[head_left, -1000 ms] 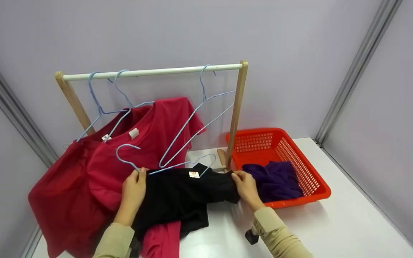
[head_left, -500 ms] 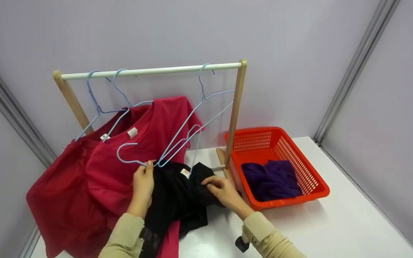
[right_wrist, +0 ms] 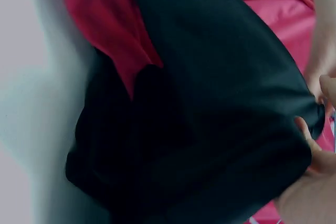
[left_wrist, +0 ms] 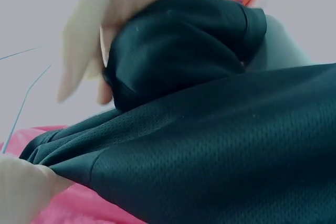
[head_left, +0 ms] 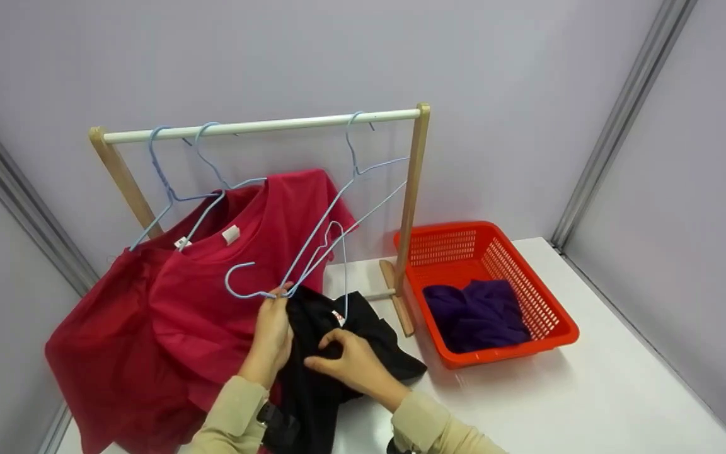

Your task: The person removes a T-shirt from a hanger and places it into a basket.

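In the head view my left hand [head_left: 273, 328] pinches a light-blue wire hanger [head_left: 241, 294] together with the shoulder of a black T-shirt [head_left: 369, 334]. The hanger's hook points left, and its far end stands up out of the shirt's neck beside a white label [head_left: 338, 318]. My right hand [head_left: 353, 362] is over the front of the shirt, thumb and forefinger apart. The left wrist view has the right hand [left_wrist: 100, 40] blurred at the bunched black cloth [left_wrist: 178, 56]. Part of the hanger is hidden inside the shirt.
A rack with a white rail [head_left: 262, 126] carries a dark red garment [head_left: 117, 340], a pink-red T-shirt [head_left: 212, 302] and a bare hanger [head_left: 353, 170] near its right post. To the right, a red plastic basket [head_left: 527, 284] holds purple cloth [head_left: 476, 315].
My right hand has left the shirt's right sleeve and moved left toward my left hand. The left hand has shifted slightly right. The hanger's far end has swung upright.
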`<state>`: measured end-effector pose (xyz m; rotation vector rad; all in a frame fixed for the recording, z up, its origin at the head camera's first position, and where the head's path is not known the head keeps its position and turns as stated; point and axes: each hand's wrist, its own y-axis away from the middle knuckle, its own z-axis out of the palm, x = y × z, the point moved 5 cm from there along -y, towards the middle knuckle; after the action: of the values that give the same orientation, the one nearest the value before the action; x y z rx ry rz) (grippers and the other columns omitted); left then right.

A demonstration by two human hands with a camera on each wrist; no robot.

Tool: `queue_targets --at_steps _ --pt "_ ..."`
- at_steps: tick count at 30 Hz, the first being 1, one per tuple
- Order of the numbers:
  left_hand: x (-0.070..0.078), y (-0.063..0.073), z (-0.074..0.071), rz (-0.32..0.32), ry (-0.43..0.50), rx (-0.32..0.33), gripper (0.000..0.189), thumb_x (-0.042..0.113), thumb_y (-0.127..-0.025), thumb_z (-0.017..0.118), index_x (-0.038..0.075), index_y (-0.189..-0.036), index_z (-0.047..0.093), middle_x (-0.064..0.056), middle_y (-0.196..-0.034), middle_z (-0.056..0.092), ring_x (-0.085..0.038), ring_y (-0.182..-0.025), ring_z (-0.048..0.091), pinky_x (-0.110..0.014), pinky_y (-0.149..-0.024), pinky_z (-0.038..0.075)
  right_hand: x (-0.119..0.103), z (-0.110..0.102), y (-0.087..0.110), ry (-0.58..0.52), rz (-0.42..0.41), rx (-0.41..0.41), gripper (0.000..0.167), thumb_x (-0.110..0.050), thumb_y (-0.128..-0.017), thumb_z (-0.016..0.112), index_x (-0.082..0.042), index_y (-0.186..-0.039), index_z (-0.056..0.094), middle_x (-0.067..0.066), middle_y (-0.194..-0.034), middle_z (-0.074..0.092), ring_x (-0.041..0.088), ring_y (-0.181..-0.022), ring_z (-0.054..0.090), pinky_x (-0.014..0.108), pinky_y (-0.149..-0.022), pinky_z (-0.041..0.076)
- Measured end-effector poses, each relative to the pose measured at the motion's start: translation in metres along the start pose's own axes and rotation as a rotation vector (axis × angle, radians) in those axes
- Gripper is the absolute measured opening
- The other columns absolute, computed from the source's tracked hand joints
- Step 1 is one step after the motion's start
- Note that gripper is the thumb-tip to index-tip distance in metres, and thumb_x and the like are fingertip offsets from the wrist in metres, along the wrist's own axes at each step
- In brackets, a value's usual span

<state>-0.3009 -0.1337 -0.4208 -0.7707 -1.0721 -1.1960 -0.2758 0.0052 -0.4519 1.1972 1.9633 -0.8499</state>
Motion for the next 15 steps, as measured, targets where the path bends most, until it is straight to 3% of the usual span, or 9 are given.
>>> queue_targets --at_steps 6,10,12,15 --pt "-0.005 0.004 0.006 -0.029 0.005 -0.071 0.049 0.018 -0.106 0.025 -0.009 -0.146 0.023 -0.022 -0.159 0.012 -0.030 -0.149 -0.002 -0.044 -0.122 -0.002 -0.006 0.013 0.007 0.203 -0.032 -0.009 0.045 -0.046 -0.071 0.080 -0.012 -0.082 0.053 -0.004 -0.081 0.049 0.007 -0.070 0.044 0.022 -0.066 0.041" --pt "-0.008 0.004 0.010 -0.024 0.003 -0.085 0.048 0.014 -0.106 0.023 -0.014 -0.145 0.019 -0.024 -0.157 0.015 -0.031 -0.149 0.001 -0.042 -0.123 0.000 -0.011 0.017 0.010 0.303 -0.090 -0.014 0.030 -0.037 -0.077 0.075 -0.012 -0.073 0.057 -0.006 -0.074 0.048 0.004 -0.062 0.043 0.019 -0.059 0.040" --pt "-0.009 0.006 0.011 -0.022 -0.028 -0.079 0.048 0.016 -0.106 0.025 -0.013 -0.144 0.025 -0.023 -0.155 0.022 -0.030 -0.148 0.009 -0.042 -0.123 0.006 -0.014 0.018 0.011 0.316 -0.126 -0.022 0.024 -0.030 -0.080 0.070 -0.012 -0.069 0.058 -0.007 -0.070 0.047 0.004 -0.060 0.042 0.018 -0.057 0.038" --pt "-0.009 0.007 0.010 -0.028 -0.133 -0.044 0.044 0.023 -0.105 0.032 -0.010 -0.131 0.046 -0.019 -0.126 0.055 -0.023 -0.125 0.047 -0.034 -0.111 0.034 -0.015 0.017 0.011 0.297 -0.161 -0.020 0.020 -0.023 -0.084 0.065 -0.011 -0.070 0.060 -0.006 -0.068 0.047 0.004 -0.059 0.041 0.017 -0.057 0.039"
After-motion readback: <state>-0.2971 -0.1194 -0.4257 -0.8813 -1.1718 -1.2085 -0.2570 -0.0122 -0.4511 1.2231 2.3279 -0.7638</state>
